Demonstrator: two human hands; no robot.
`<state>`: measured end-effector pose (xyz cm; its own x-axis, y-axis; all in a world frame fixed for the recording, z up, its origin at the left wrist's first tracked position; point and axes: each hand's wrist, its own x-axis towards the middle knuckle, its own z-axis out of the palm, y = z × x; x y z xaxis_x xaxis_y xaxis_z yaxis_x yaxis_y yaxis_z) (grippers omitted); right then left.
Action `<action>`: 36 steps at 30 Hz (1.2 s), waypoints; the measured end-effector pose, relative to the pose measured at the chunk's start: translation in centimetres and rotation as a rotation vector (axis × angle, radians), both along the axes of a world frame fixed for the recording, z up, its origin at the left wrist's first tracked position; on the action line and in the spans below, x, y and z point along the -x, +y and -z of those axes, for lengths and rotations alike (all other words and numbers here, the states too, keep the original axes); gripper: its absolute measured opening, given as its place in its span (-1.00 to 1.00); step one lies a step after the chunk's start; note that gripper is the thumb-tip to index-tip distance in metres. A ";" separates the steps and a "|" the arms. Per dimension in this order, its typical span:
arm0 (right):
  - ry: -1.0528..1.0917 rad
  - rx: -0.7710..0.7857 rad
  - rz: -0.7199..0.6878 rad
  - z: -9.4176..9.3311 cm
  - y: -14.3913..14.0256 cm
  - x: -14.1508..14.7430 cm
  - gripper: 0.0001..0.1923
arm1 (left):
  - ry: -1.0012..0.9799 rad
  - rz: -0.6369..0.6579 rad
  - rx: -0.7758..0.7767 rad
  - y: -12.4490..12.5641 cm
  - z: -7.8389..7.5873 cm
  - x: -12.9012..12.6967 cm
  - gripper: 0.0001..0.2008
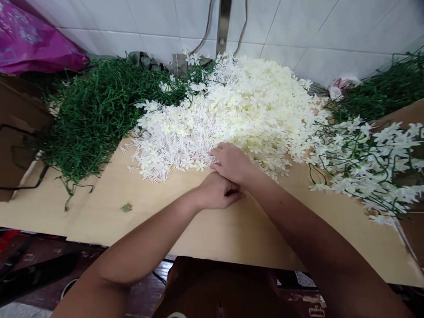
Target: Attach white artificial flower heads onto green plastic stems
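Resting at the white flower pile (232, 110), right hand (232, 163) hides left hand (215, 194); both fingers' grip unclear.

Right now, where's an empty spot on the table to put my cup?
Bare board lies left of the left hand, below the green stems. More lies near the front edge. It is crowded behind the right hand: white flower pile, finished sprigs.

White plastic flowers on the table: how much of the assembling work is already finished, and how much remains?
Done: a bunch of green stems carrying white flowers lies at the right. In hand: the right hand reaches into the big heap of loose white plastic flowers; the left hand is curled beside it, and what it holds is hidden. Left: that heap and the pile of bare green plastic stems are both large, so much seems to remain.
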<state>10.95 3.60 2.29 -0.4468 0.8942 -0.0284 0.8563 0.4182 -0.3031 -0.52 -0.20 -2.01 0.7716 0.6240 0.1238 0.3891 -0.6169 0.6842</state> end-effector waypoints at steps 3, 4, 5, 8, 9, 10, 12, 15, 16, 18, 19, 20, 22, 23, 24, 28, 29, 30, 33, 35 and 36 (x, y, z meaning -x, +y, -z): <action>-0.065 0.015 -0.018 0.4 0.6 0.7 -0.88 | -0.002 0.015 0.011 0.0 0.0 0.1 -0.72; -0.036 0.015 -0.017 0.4 0.7 0.6 -0.89 | -0.001 0.017 0.009 0.1 0.0 0.1 -0.72; 0.018 0.011 -0.006 0.5 0.6 0.4 -0.89 | -0.002 0.017 0.004 0.1 0.0 0.1 -0.72; 0.270 -0.023 0.073 0.3 0.3 -0.8 -0.91 | -0.025 0.027 -0.009 0.4 -0.1 0.1 -0.69; 0.360 -0.037 0.105 0.1 0.1 -1.3 -0.92 | -0.034 0.030 -0.013 0.5 -0.1 0.1 -0.67; 0.444 -0.044 0.132 0.0 -0.1 -1.8 -0.93 | -0.040 0.030 -0.014 0.6 -0.1 0.1 -0.66; 0.587 -0.034 0.176 0.0 -0.4 -2.6 -0.94 | -0.047 0.025 0.003 0.7 -0.2 0.2 -0.65; 0.734 0.008 0.217 0.1 -0.9 -3.4 -0.93 | -0.068 0.004 0.071 0.8 -0.1 0.2 -0.67; 0.769 0.020 0.224 0.2 -1.0 -3.6 -0.93 | -0.085 -0.010 0.092 0.8 -0.1 0.2 -0.67; 0.832 0.032 0.237 0.3 -1.3 -3.9 -0.93 | -0.132 -0.047 0.116 0.8 0.1 0.2 -0.69; 0.863 0.035 0.244 0.3 -1.4 -4.1 -0.93 | -0.159 -0.075 0.118 0.9 0.1 0.2 -0.69; 0.895 0.037 0.252 0.4 -1.5 -4.3 -0.92 | -0.184 -0.113 0.112 0.9 0.1 0.2 -0.70; 0.968 0.041 0.276 0.5 -1.7 -4.7 -0.91 | -0.219 -0.221 0.074 1.0 0.0 0.4 -0.74; 1.010 0.044 0.292 0.6 -1.7 -4.9 -0.89 | -0.224 -0.286 0.036 1.1 0.0 0.5 -0.76; 1.052 0.051 0.309 0.8 -1.8 -5.0 -0.87 | -0.220 -0.348 -0.013 1.3 -0.1 0.7 -0.80; 1.200 0.133 0.366 1.4 -2.3 -5.5 -0.76 | -0.098 -0.495 -0.180 2.1 -0.1 1.6 -0.82; 1.224 0.161 0.371 1.6 -2.4 -5.5 -0.74 | -0.058 -0.499 -0.196 2.3 0.0 1.8 -0.80; 1.240 0.183 0.374 1.8 -2.6 -5.6 -0.71 | -0.023 -0.495 -0.209 2.5 0.1 1.9 -0.79; 1.264 0.202 0.371 2.2 -2.9 -5.5 -0.70 | 0.063 -0.468 -0.249 2.7 0.3 2.0 -0.75; 1.243 0.192 0.355 2.6 -3.1 -5.4 -0.75 | 0.106 -0.474 -0.266 2.7 0.3 1.9 -0.74; 1.210 0.180 0.344 2.8 -3.3 -5.3 -0.79 | 0.119 -0.484 -0.266 2.8 0.2 1.9 -0.74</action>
<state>16.23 0.31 -0.48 -0.0187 0.9947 0.1009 0.0499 0.1017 -0.9936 -2.37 2.55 -2.25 0.4239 0.8692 0.2546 0.7355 -0.4944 0.4633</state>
